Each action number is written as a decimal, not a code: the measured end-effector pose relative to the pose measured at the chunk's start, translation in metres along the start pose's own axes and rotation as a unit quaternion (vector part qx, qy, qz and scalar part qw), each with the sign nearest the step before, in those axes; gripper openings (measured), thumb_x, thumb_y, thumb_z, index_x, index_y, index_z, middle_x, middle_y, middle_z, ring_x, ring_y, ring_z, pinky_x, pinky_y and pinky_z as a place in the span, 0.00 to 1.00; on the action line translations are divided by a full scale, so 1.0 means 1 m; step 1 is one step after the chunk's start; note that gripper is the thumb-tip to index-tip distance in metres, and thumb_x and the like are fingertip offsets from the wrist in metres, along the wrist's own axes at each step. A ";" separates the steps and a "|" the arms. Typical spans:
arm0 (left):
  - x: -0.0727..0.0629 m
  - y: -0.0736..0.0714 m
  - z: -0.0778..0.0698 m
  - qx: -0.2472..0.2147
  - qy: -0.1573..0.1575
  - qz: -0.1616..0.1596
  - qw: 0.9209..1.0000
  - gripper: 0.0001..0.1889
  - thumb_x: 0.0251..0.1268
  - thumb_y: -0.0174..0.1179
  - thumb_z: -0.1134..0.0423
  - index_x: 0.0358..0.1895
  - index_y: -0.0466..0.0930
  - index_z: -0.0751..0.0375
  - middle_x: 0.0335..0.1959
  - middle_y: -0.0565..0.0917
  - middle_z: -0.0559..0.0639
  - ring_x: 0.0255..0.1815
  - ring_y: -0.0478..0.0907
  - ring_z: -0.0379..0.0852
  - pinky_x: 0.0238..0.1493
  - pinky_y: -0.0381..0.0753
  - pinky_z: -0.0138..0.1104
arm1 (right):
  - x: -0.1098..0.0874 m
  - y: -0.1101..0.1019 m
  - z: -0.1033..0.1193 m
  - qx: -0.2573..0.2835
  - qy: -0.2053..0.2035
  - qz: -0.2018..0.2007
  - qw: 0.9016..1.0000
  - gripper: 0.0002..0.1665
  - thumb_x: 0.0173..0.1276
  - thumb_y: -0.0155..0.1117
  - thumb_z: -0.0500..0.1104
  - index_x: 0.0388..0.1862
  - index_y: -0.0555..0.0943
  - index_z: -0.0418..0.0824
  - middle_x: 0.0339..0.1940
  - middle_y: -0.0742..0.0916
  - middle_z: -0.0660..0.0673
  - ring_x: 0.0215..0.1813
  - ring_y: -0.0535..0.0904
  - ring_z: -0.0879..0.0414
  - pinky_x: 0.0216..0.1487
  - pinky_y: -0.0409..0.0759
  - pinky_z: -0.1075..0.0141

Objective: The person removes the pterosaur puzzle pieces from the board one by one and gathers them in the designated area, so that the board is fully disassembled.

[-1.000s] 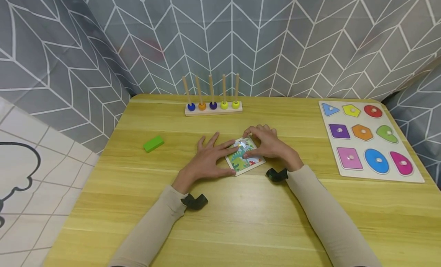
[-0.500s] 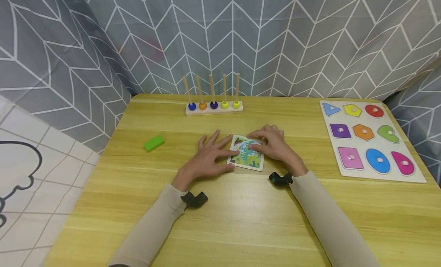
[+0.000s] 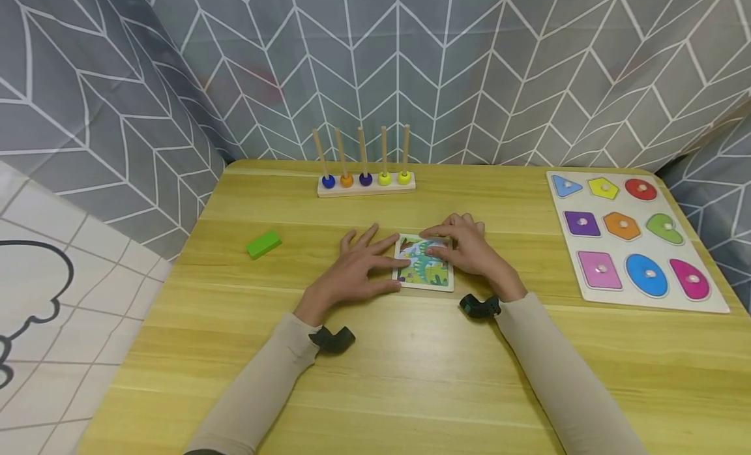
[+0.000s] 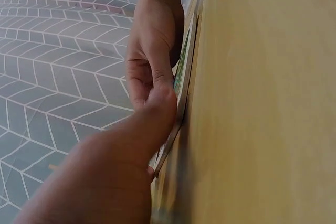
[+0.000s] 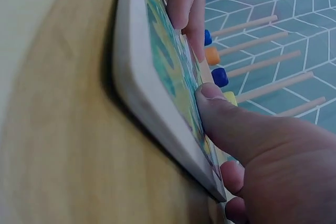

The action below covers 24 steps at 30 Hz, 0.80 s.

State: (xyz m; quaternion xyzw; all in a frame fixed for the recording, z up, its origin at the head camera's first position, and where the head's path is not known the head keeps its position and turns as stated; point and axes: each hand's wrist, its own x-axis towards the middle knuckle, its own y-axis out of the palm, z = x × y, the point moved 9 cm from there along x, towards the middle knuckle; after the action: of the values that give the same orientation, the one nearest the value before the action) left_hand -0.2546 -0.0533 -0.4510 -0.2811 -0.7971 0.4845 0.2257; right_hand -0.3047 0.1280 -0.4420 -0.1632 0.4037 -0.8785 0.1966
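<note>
A small square dinosaur picture puzzle (image 3: 425,272) with a pale frame lies on the wooden table between both hands. My left hand (image 3: 358,269) is at its left side with fingers spread and fairly straight. The index fingertip reaches over the picture, and the thumb touches the near left corner. From the right, my right hand (image 3: 466,246) pinches the puzzle's edge. In the right wrist view its thumb (image 5: 226,111) presses on the picture (image 5: 168,51), with other fingers curled at the rim. The left wrist view shows the board (image 4: 184,87) edge-on, partly behind the left thumb (image 4: 152,121).
A peg stand (image 3: 366,189) with colored beads stands near the table's back edge. To the left lies a green block (image 3: 263,244). A knobbed shape board (image 3: 636,240) lies at the right. A grey patterned curtain (image 3: 375,70) hangs behind the table (image 3: 411,383).
The puzzle has turned from a slanted position to nearly square with the table, and sits slightly farther right. My right hand has shifted a little right with it; the left stays close to its place.
</note>
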 end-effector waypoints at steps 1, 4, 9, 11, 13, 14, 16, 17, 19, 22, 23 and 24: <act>0.000 0.000 0.000 0.002 0.001 -0.001 1.000 0.24 0.71 0.56 0.35 0.68 0.77 0.30 0.83 0.59 0.45 0.85 0.42 0.64 0.78 0.36 0.66 | 0.000 0.000 0.000 -0.001 0.001 0.001 1.000 0.19 0.66 0.73 0.48 0.56 0.88 0.50 0.34 0.77 0.47 0.39 0.59 0.53 0.42 0.48 0.56; 0.001 0.000 0.001 0.008 0.004 -0.005 1.000 0.23 0.72 0.56 0.37 0.67 0.77 0.30 0.83 0.59 0.47 0.85 0.43 0.65 0.78 0.37 0.66 | 0.000 0.001 0.004 -0.002 -0.002 0.002 1.000 0.20 0.66 0.73 0.47 0.58 0.87 0.49 0.34 0.77 0.47 0.38 0.59 0.53 0.42 0.48 0.57; 0.001 0.000 0.000 0.004 0.006 -0.008 1.000 0.23 0.71 0.58 0.37 0.68 0.77 0.30 0.83 0.58 0.47 0.85 0.42 0.65 0.77 0.37 0.67 | 0.002 0.006 0.015 0.004 -0.020 0.004 1.000 0.23 0.67 0.72 0.44 0.61 0.85 0.49 0.34 0.79 0.47 0.39 0.62 0.52 0.42 0.49 0.57; 0.001 0.000 0.000 0.004 0.007 -0.008 1.000 0.24 0.71 0.58 0.37 0.68 0.76 0.30 0.83 0.58 0.47 0.85 0.43 0.65 0.77 0.37 0.67 | 0.004 0.008 0.018 0.001 -0.023 0.001 1.000 0.22 0.68 0.72 0.44 0.61 0.85 0.49 0.34 0.80 0.47 0.39 0.62 0.52 0.43 0.49 0.57; 0.001 0.000 -0.001 0.006 0.007 -0.009 1.000 0.25 0.70 0.58 0.36 0.68 0.76 0.30 0.83 0.59 0.47 0.85 0.43 0.64 0.77 0.37 0.67 | 0.004 0.010 0.020 -0.004 -0.024 -0.007 1.000 0.21 0.69 0.71 0.44 0.61 0.85 0.48 0.33 0.79 0.48 0.38 0.62 0.52 0.43 0.49 0.56; 0.001 0.000 -0.001 0.007 0.008 -0.010 1.000 0.24 0.70 0.58 0.36 0.67 0.77 0.30 0.83 0.59 0.47 0.85 0.44 0.65 0.77 0.37 0.67 | 0.004 0.011 0.020 -0.008 -0.025 -0.012 1.000 0.20 0.70 0.70 0.44 0.61 0.85 0.48 0.33 0.79 0.48 0.38 0.62 0.52 0.43 0.49 0.56; 0.001 -0.001 -0.002 0.007 0.009 -0.011 1.000 0.23 0.71 0.58 0.37 0.67 0.78 0.30 0.82 0.60 0.47 0.85 0.45 0.65 0.77 0.37 0.67 | 0.005 0.012 0.020 -0.012 -0.026 -0.019 0.999 0.20 0.70 0.70 0.44 0.60 0.85 0.49 0.32 0.78 0.48 0.38 0.61 0.52 0.43 0.49 0.56; 0.001 -0.001 -0.003 0.007 0.009 -0.012 1.000 0.23 0.71 0.58 0.38 0.66 0.78 0.31 0.82 0.61 0.47 0.85 0.45 0.65 0.77 0.37 0.67 | 0.005 0.012 0.020 -0.015 -0.027 -0.021 0.999 0.19 0.70 0.70 0.44 0.60 0.86 0.49 0.32 0.78 0.48 0.38 0.61 0.52 0.43 0.49 0.56; 0.000 -0.002 -0.003 0.008 0.010 -0.013 1.000 0.21 0.73 0.57 0.39 0.66 0.79 0.31 0.82 0.61 0.47 0.85 0.46 0.65 0.77 0.37 0.67 | 0.005 0.013 0.021 -0.018 -0.029 -0.020 0.999 0.19 0.70 0.70 0.44 0.59 0.86 0.50 0.34 0.79 0.47 0.38 0.61 0.52 0.43 0.48 0.55; 0.000 -0.002 -0.003 0.009 0.012 -0.015 1.000 0.20 0.73 0.57 0.40 0.65 0.79 0.31 0.82 0.62 0.48 0.85 0.46 0.65 0.77 0.38 0.67 | 0.006 0.015 0.023 -0.016 -0.029 -0.016 0.999 0.18 0.70 0.70 0.44 0.58 0.87 0.51 0.36 0.79 0.46 0.39 0.61 0.52 0.44 0.48 0.54; 0.000 -0.002 -0.003 0.008 0.012 -0.016 1.000 0.21 0.73 0.58 0.40 0.65 0.79 0.31 0.82 0.62 0.48 0.85 0.45 0.66 0.77 0.38 0.67 | 0.006 0.015 0.023 -0.016 -0.028 -0.015 0.999 0.18 0.70 0.70 0.43 0.58 0.87 0.51 0.37 0.80 0.46 0.39 0.61 0.52 0.44 0.48 0.54; 0.000 -0.002 -0.003 0.007 0.012 -0.016 1.000 0.21 0.72 0.58 0.40 0.65 0.79 0.31 0.82 0.61 0.48 0.85 0.45 0.66 0.77 0.37 0.67 | 0.006 0.016 0.024 -0.015 -0.028 -0.014 0.999 0.17 0.70 0.70 0.43 0.58 0.87 0.51 0.38 0.80 0.46 0.40 0.61 0.52 0.44 0.48 0.54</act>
State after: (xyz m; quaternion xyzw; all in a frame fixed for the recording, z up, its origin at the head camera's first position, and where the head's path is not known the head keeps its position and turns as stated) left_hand -0.2533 -0.0527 -0.4478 -0.2724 -0.7955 0.4828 0.2445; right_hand -0.2962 0.1004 -0.4388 -0.1961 0.4088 -0.8703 0.1926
